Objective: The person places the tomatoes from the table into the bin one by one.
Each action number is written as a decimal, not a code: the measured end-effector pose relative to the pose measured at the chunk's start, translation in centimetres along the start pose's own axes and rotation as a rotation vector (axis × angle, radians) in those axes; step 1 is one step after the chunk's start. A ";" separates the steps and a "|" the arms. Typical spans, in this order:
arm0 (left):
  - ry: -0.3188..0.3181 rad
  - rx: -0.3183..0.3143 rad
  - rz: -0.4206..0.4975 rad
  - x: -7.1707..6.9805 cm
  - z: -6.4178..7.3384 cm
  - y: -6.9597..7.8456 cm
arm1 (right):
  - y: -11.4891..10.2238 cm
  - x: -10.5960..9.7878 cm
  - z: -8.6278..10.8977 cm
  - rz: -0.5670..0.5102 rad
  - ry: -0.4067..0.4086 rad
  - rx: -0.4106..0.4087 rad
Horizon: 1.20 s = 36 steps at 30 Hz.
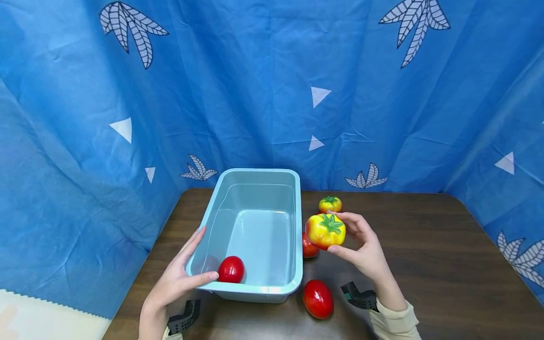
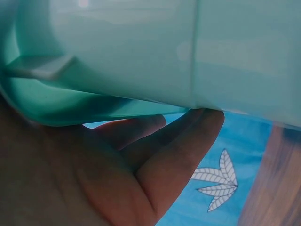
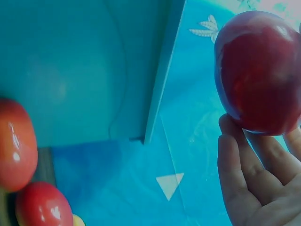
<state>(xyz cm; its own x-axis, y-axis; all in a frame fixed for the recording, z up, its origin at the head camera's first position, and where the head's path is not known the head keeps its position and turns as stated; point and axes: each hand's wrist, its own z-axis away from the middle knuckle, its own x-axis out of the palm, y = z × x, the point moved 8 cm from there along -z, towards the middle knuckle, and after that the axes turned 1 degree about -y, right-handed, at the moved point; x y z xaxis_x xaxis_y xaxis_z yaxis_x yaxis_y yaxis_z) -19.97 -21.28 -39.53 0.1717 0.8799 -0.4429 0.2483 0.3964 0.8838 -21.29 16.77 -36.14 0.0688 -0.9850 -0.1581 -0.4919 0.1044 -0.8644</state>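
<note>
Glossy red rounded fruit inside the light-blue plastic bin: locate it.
In the head view, the fruit lies at the near left corner of the bin, beside the left hand.

Left hand (image 1: 180, 274) and right hand (image 1: 361, 242) are bare. Right sleeve (image 1: 395, 323) is cream, creased cloth; left sleeve (image 1: 173, 336) shows only as a cream sliver, near edge. Left wrist unit (image 1: 184, 319) is black, angular, dotted. Right wrist unit (image 1: 361, 298) matches, with a green patch on its left end.
</note>
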 end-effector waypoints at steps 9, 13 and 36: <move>0.003 0.003 -0.006 -0.1 0.0 -0.1 | -0.6 2.5 0.0 -0.025 -0.092 -0.039; 0.004 0.000 -0.008 -0.1 -0.1 -0.1 | -0.6 3.9 0.1 -0.054 -0.148 -0.035; 0.002 0.009 -0.003 0.0 -0.2 -0.2 | -0.7 7.2 0.7 -0.076 -0.224 -0.001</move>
<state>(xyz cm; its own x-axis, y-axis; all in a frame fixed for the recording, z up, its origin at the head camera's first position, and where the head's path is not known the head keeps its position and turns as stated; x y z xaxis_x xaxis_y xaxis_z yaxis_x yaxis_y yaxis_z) -20.19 -21.34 -39.66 0.1696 0.8792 -0.4452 0.2570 0.3967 0.8812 -19.88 9.74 -37.01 0.2968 -0.9349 -0.1944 -0.4788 0.0305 -0.8774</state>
